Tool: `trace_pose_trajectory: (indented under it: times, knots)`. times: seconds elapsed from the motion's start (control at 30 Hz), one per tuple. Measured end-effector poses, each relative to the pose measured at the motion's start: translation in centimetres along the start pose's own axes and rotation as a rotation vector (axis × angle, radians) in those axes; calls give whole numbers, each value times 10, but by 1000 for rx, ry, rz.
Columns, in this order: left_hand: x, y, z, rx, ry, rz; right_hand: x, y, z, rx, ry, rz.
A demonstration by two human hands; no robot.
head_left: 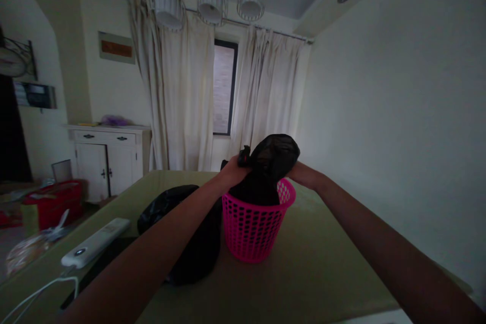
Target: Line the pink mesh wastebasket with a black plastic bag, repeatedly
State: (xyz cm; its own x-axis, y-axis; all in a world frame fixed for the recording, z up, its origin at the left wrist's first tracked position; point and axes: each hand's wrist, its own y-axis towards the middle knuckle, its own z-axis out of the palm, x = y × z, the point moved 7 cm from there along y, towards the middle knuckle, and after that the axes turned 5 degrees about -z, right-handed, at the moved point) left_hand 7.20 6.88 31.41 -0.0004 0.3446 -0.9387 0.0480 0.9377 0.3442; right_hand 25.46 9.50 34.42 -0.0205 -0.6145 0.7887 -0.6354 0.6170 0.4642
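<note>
A pink perforated plastic basket (252, 230) stands upright on the table. A thin black plastic bag (275, 154) bulges above its rim, and dark material fills part of its opening. On the basket's left side, my left hand (235, 169) is closed on the gathered edge of the bag, with a bit of black plastic poking up above the fingers. My right hand (301, 173) is at the right side of the bag, and the plastic hides its fingers. Left of the basket lies another black bag (201, 253), partly behind my left forearm.
A white power strip (96, 243) with a cable lies at the left of the green-covered table (322, 263). Beyond are a white cabinet (123, 162), a red bag (56, 205) on the floor and curtains (186, 96). Caged lamps (212, 2) hang above. A wall is on the right.
</note>
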Motion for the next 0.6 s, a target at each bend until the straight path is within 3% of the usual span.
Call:
trace_pose_trajectory:
  times: [0.1,0.27,0.43,0.53,0.6]
  knots:
    - [-3,0,14,89,125,30,-17,6,10,-12,-21,-32]
    - [9,-2,7,82,142,-14,-24,13,10,-342,169,-12]
    - [25,-5,7,130,99,-139,-25,23,13,-489,415,17]
    - [24,-4,8,95,3,-161,-38,28,6,-619,453,67]
    - [18,-2,3,-11,-192,-120,-50,28,0,-686,377,181]
